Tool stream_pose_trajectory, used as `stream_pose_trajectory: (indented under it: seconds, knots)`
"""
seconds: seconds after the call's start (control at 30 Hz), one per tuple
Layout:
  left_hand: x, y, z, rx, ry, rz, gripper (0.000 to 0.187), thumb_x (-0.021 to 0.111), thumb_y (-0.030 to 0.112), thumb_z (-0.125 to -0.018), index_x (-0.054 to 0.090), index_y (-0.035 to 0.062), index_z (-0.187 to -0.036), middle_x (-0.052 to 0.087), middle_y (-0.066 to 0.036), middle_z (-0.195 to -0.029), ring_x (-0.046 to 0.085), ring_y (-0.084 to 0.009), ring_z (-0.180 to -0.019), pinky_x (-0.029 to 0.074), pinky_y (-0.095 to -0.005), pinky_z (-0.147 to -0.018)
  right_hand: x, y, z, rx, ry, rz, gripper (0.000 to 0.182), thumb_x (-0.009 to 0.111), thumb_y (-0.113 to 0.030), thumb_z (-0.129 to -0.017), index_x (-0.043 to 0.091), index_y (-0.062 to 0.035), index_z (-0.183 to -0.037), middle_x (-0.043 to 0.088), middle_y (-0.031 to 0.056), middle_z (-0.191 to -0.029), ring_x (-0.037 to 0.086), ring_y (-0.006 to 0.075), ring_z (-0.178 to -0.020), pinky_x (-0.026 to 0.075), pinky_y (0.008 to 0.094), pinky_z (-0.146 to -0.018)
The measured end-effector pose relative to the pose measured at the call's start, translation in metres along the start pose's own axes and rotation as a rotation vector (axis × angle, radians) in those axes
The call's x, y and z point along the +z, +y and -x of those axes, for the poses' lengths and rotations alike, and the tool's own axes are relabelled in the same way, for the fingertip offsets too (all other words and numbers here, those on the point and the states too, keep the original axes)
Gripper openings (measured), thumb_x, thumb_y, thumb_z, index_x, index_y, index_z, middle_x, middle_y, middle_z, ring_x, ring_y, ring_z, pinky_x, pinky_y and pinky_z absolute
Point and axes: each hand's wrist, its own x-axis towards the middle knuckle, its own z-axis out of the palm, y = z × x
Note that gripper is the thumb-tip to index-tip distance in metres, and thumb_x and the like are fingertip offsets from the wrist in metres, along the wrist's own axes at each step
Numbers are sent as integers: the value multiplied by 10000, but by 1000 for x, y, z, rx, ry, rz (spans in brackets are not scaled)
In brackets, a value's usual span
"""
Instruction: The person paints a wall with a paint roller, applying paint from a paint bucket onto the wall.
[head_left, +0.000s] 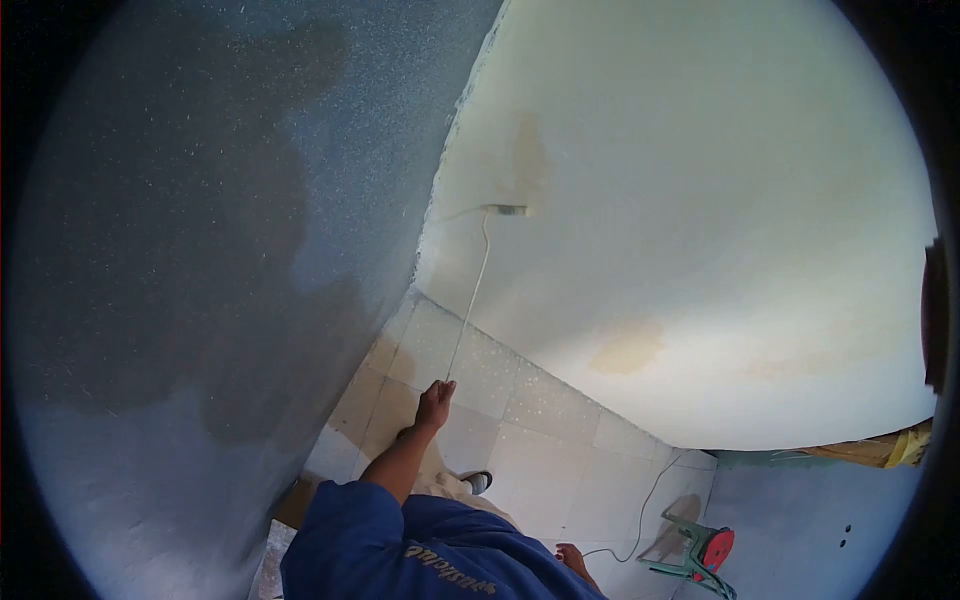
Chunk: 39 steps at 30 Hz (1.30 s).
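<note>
My left hand (434, 404) is closed around the lower end of the long, thin handle of a paint roller (509, 210). The handle rises from my fist and bends at the top, where the roller head lies against the white wall (700, 220), close to the corner with the blue-grey wall (370, 150). Darker beige patches show on the white wall, above the roller and lower down. Low in the view, beside my blue shirt, my right hand (570, 556) hangs with its fingers loosely apart and nothing visible in them.
A green stool (688, 568) with a red round object (717, 550) stands at the lower right. A dark cord (643, 515) runs from near it across the tiled floor (540, 470). Brown and yellow wrapping (895, 449) sits at the right edge. My shoe (480, 482) is on the tiles.
</note>
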Motion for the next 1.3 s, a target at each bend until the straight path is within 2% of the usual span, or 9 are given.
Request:
stream_pose_trajectory:
  seconds: [0.07, 0.13, 0.37, 0.43, 0.57, 0.87, 0.93, 1.13, 1.3]
  knots:
    - [-1, 6, 6, -19, -10, -7, 430, 521, 403, -908, 488, -1, -767, 602, -160, -716, 593, -303, -648, 447, -392, -604, -2, 4, -3, 114, 29, -81, 289, 416, -285, -886, 498, -110, -1100, 545, 92, -754, 561, 233, -604, 441, 390, -538]
    - [-3, 9, 3, -8, 10, -23, 427, 520, 402, -909, 485, 3, -760, 588, -146, -688, 582, -283, -622, 444, -383, -591, -4, 8, -1, -190, -75, 169, 291, 408, -289, -890, 497, -108, -1101, 544, 90, -754, 560, 235, -606, 442, 394, -539]
    - [-10, 59, -37, -26, 47, 254, 396, 514, 373, -921, 471, 23, -743, 484, -73, -571, 492, -191, -524, 410, -338, -525, 6, 5, -8, -194, -90, 193, 287, 379, -279, -904, 492, -106, -1103, 538, 87, -742, 561, 235, -613, 439, 394, -537]
    - [-9, 69, -50, -21, 58, 248, 394, 517, 374, -920, 480, 17, -756, 513, -84, -591, 516, -194, -547, 420, -334, -538, 10, -6, -5, 82, -32, -52, 280, 370, -270, -907, 490, -110, -1103, 538, 85, -741, 562, 229, -610, 436, 383, -536]
    - [-10, 49, -43, 99, 113, 116, 398, 523, 381, -915, 519, 0, -803, 606, -124, -689, 605, -225, -654, 458, -337, -599, 13, -13, -3, 132, -3, -64, 276, 374, -273, -904, 490, -112, -1097, 537, 81, -739, 560, 224, -609, 432, 370, -536]
    - [-34, 29, -5, 91, 35, -48, 405, 522, 396, -907, 549, -3, -842, 651, -170, -824, 638, -330, -809, 489, -383, -659, 9, 12, -11, -257, -110, 166, 276, 412, -255, -885, 489, -111, -1108, 539, 96, -752, 556, 222, -612, 436, 376, -544]
    - [-45, 32, -9, 85, 41, -92, 404, 525, 394, -905, 547, -5, -840, 650, -168, -810, 638, -335, -799, 489, -387, -651, 14, -11, -3, 136, -19, -31, 278, 409, -252, -886, 486, -107, -1111, 538, 100, -767, 557, 227, -630, 440, 388, -549]
    - [-65, 56, -34, 185, 99, -52, 384, 538, 362, -905, 525, -9, -805, 637, -183, -761, 645, -324, -758, 480, -378, -611, 9, 14, -14, -154, -117, 137, 288, 405, -273, -896, 489, -106, -1115, 541, 112, -786, 564, 240, -630, 454, 404, -555]
    - [-83, 86, -64, 162, 88, -113, 376, 543, 346, -907, 522, -15, -804, 639, -193, -771, 649, -321, -750, 486, -370, -616, 13, -2, -16, 61, -51, -27, 306, 412, -301, -896, 492, -105, -1117, 548, 118, -791, 583, 249, -632, 467, 402, -537]
